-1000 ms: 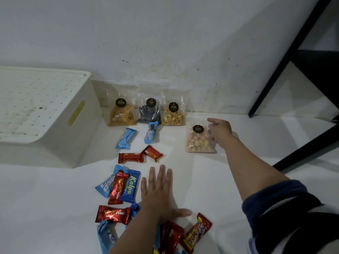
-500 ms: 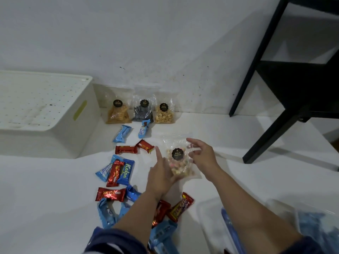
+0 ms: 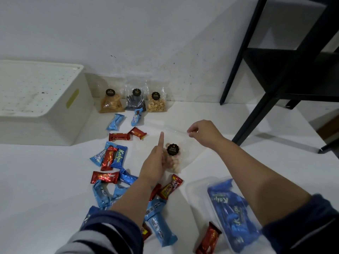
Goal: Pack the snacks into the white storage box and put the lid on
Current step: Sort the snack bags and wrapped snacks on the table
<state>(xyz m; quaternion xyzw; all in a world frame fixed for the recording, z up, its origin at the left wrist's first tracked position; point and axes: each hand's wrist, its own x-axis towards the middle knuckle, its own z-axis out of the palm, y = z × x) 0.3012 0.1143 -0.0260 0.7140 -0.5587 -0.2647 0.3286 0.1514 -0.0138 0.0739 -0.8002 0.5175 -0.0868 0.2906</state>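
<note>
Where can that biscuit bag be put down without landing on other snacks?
Bare floor lies right of the biscuit bag, between the right hand and the black shelf leg, and at near left below the white storage box. The wrapped bars beside the left hand are crowded.

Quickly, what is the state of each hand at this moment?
Left hand: holds the side of the clear plastic bag of pink biscuits, index finger straight.
Right hand: fingers pinch the bag's top edge.

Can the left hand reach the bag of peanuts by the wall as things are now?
Probably not yet. The left hand holds the biscuit bag together with the right hand. The way to the peanut bag looks free once it lets go.
</note>
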